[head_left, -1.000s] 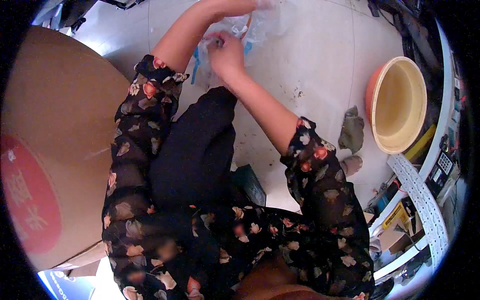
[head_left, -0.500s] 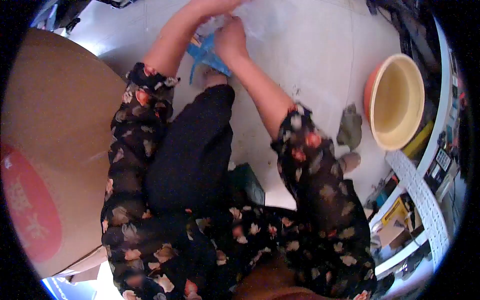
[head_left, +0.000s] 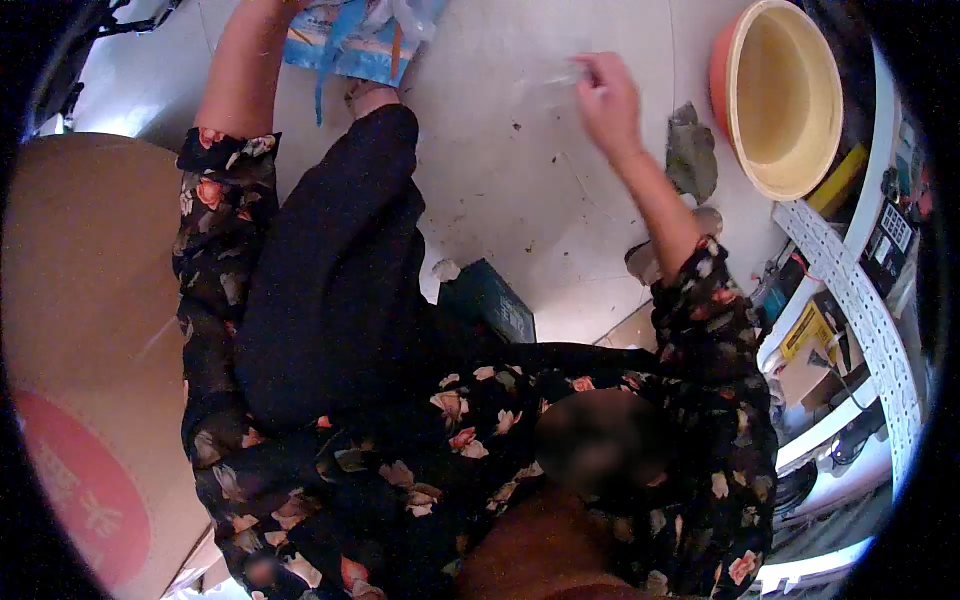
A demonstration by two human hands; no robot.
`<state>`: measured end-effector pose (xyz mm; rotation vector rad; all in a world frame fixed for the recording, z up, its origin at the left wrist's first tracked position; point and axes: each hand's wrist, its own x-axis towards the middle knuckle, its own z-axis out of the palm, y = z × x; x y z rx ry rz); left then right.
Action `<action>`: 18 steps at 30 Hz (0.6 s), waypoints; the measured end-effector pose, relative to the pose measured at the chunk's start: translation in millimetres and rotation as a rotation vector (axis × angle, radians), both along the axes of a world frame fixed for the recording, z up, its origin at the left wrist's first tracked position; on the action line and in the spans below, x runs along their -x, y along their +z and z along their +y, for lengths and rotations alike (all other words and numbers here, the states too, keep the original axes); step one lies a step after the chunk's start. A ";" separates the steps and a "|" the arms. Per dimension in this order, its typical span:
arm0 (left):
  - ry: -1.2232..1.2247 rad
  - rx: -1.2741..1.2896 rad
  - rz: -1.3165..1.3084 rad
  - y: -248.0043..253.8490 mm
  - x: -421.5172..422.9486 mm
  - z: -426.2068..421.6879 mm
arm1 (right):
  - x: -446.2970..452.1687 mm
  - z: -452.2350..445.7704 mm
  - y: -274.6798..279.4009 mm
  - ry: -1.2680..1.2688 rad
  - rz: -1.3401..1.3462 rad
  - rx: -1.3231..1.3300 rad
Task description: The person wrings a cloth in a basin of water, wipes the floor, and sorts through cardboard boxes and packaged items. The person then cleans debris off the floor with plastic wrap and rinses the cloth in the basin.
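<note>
My right hand is raised over the floor right of centre, its fingers pinched on a piece of clear plastic film that is blurred and hard to see. My left forearm runs past the top edge, so the hand itself is cut off. Close to that arm, at the top, is a blue printed bag with a blue ribbon. Crumpled clear plastic lies on or in it. My foot is right below the bag.
A large cardboard box fills the left side. On the right are an orange and cream basin, a grey-green cloth and a white metal shelf with assorted items. A dark green box is beside my leg.
My right hand has moved away from the bag to the right, with clear film in it. My left arm has shifted left and up, taking the hand out of view. The whole view has shifted.
</note>
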<state>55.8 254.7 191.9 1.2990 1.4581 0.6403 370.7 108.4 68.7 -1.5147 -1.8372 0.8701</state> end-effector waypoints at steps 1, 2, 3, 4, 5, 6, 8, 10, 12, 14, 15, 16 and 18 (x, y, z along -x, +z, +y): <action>-0.042 -0.044 -0.007 -4.2 1.3 0.1 | -32.2 3.6 -22.7 -0.043 -0.144 0.038; -0.084 -0.092 -0.011 -11.4 5.7 3.3 | -63.9 7.0 -41.3 -0.038 -0.292 0.030; -0.126 -0.141 -0.015 -16.5 7.9 4.7 | -81.7 7.4 -57.2 -0.032 -0.440 0.021; -0.121 -0.130 -0.009 -16.4 6.2 4.4 | -82.1 5.6 -70.4 -0.030 -0.461 0.009; -0.119 -0.119 -0.003 -16.0 3.2 3.2 | -82.4 1.9 -82.5 -0.029 -0.482 -0.001; -0.116 -0.105 0.001 -15.9 0.2 1.3 | -82.5 -3.6 -88.5 -0.029 -0.505 -0.008; -0.098 -0.071 -0.005 -13.6 -3.9 -0.3 | -67.6 -13.1 -99.7 -0.017 -0.451 0.017; -0.095 -0.062 -0.018 -13.5 -5.5 0.0 | -45.2 -16.2 -110.1 0.017 -0.443 -0.018; -0.108 -0.065 -0.050 -14.5 -6.0 -2.0 | -26.1 -20.5 -121.8 -0.013 -0.237 0.182; -0.088 -0.023 -0.053 -11.8 -9.7 -3.0 | -12.7 -23.9 -120.6 0.035 -0.173 0.200; -0.077 -0.002 -0.054 -4.7 -15.0 -4.6 | -7.1 -27.7 -113.8 0.097 -0.213 0.123; -0.022 0.088 -0.012 2.7 -19.2 -7.6 | -1.5 -30.6 -106.8 0.161 -0.253 0.043; 0.089 0.268 0.071 36.5 -41.7 -17.1 | 7.6 -41.4 -103.8 0.177 -0.167 0.108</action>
